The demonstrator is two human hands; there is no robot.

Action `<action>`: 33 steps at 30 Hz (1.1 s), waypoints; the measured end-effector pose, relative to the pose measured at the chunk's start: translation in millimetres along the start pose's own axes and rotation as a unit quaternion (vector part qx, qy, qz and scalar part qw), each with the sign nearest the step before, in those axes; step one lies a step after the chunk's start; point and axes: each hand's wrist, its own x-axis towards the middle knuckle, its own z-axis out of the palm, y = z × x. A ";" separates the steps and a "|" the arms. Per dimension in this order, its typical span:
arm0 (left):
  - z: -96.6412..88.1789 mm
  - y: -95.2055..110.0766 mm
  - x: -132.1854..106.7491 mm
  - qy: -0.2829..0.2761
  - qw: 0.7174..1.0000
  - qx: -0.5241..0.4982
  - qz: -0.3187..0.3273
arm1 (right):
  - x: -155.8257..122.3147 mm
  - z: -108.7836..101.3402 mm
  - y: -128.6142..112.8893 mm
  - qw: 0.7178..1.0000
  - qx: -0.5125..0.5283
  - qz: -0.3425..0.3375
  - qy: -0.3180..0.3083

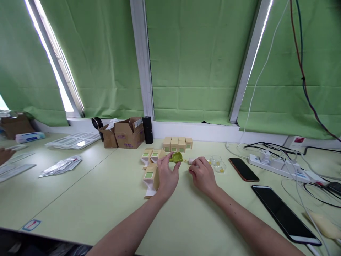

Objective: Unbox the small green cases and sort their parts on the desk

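- The pale green tabletop (pixel 106 199) carries everything. My forearms lie across its near middle, so both hands work low, close to the surface.
- The flat black glass slab (pixel 285 213) lies face up at the near right, well apart from my hands and probably parked out of their way.
- Two open brown cardboard boxes (pixel 125 134) stand far left by the window ledge.
- My left grip (pixel 167 176) is half curled, with its fingertips at the left edge of the small olive-green plastic case (pixel 177 157). I cannot tell whether they clasp the case or only steady it.
- My right grip (pixel 204 174) is closed, pinching a small white cylindrical piece (pixel 191 161) just right of the case. It holds the piece low, near the tabletop.
- Tan paper cartons with green labels (pixel 149 174) lie opened just left of my left grip.
- A row of shut tan cartons (pixel 177 144) stands upright just beyond the case, grouped neatly.
- Clear plastic cups with yellow bits (pixel 218 164) sit just beyond my right grip, within easy reach.
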 end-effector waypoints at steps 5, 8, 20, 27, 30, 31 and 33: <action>1.3 -2.5 1.8 0.003 0.999 -0.037 -0.032 | 24.7 22.7 6.2 0.991 -0.076 0.032 -0.108; 1.2 -4.0 2.6 0.010 0.998 -0.042 -0.039 | 33.8 36.7 8.9 0.988 -0.083 0.041 -0.124; 4.5 -5.2 3.3 -0.005 0.993 -0.083 -0.088 | 31.1 35.8 6.2 0.983 -0.103 0.080 -0.131; 3.4 7.3 1.4 -0.093 0.912 -0.339 -0.213 | -0.6 2.4 -26.3 0.973 -0.059 0.048 -0.220; 4.5 7.3 -0.4 -0.138 0.842 -0.439 -0.282 | -15.2 -3.5 -39.2 0.965 -0.019 0.063 -0.254; 4.9 6.8 -0.6 -0.145 0.821 -0.465 -0.298 | -17.8 -4.6 -40.8 0.964 -0.004 0.073 -0.257; 5.4 6.0 -0.1 -0.149 0.792 -0.497 -0.321 | -19.2 -6.5 -40.4 0.960 0.017 0.096 -0.261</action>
